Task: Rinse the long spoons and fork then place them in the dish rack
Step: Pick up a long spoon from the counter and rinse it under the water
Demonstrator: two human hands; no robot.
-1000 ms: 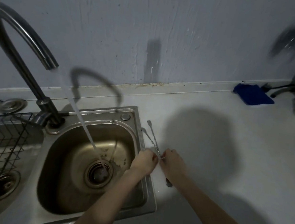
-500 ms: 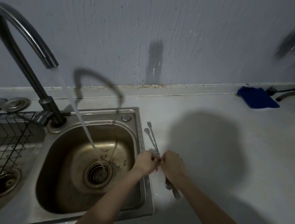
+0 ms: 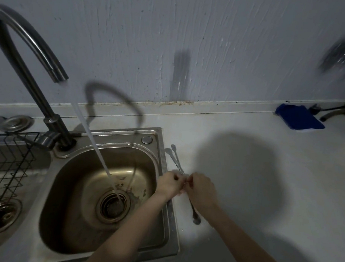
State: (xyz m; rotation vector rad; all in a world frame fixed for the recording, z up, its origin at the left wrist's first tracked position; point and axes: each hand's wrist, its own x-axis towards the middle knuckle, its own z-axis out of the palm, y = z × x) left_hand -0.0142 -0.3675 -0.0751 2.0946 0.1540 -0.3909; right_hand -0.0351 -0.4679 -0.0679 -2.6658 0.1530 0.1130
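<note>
Both hands meet over the table just right of the sink (image 3: 161,150): left hand (image 3: 168,184) and right hand (image 3: 201,190), fingers pinched around the middle of the long spoons and fork (image 3: 175,159), whose long axis runs away from the person. The running water (image 3: 96,145) lies leftward, nearer the left hand.

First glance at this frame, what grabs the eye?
Water stream pouring from the gooseneck faucet into the steel sink, untouched. Just right of the sink, both hands, left hand and right hand, gather long utensils on the counter.
</note>
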